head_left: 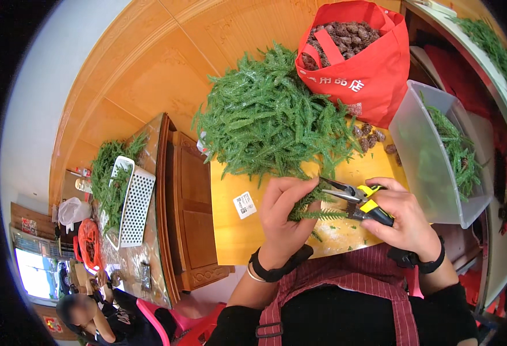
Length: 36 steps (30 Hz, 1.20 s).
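My left hand (283,218) is closed on a green artificial pine sprig (324,215), held over the front part of the yellow tabletop (230,236). In my right hand (406,214) is a pair of pliers (354,198) with yellow and black handles. Their jaws are parted and point left, close to the fingertips of my left hand. Whether the jaws touch the sprig I cannot tell. Just beyond my hands lies a big heap of green pine sprigs (265,115). Several pine cones (371,137) lie on the table to the right of the heap.
A red bag (374,86) full of pine cones stands at the back right. Beside it, a clear plastic bin (426,155) holds sprigs. To the left, a white perforated basket (137,207) with greenery sits on another table, where a person (101,317) is seated.
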Tool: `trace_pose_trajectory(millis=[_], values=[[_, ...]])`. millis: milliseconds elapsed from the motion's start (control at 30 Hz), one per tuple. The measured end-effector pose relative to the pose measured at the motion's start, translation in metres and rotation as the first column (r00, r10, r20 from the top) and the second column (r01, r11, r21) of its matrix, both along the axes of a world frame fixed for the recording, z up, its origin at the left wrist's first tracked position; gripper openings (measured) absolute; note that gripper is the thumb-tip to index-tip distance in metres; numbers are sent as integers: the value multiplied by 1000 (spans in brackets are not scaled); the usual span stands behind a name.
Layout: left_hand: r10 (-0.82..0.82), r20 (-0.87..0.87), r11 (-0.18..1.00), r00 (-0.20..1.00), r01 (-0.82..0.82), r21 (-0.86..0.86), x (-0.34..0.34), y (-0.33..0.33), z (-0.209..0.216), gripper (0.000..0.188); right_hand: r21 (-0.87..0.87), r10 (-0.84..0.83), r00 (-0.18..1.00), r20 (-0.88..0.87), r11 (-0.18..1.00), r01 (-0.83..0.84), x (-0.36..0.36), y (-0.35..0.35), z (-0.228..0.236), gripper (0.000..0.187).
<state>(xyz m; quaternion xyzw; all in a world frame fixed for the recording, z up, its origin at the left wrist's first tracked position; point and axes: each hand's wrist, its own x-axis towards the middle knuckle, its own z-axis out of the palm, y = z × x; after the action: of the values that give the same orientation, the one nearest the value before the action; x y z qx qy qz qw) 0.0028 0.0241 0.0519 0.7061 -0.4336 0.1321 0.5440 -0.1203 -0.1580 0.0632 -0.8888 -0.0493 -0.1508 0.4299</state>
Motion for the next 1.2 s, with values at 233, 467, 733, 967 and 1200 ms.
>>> trace_pose_trajectory(millis=[233,467,733,967,1200], values=[[-105,-69,994,992,102,-47,3,3,-3,35,-75,14,1000,9,997,-13,-1,-2,5,27],[-127,-138,992,982,128,-2,2,6,1,36,-227,-25,999,42,973,34,-1,-5,9,27],[-163,-191,987,968,162,-20,2,6,-1,33,-349,-39,994,107,934,74,2,-8,11,24],[-136,-187,991,973,131,-37,0,5,1,33,-252,-19,994,104,967,45,2,-6,3,25],[-196,-218,980,956,182,-83,3,7,-1,34,-223,-59,991,118,971,85,1,-7,0,25]])
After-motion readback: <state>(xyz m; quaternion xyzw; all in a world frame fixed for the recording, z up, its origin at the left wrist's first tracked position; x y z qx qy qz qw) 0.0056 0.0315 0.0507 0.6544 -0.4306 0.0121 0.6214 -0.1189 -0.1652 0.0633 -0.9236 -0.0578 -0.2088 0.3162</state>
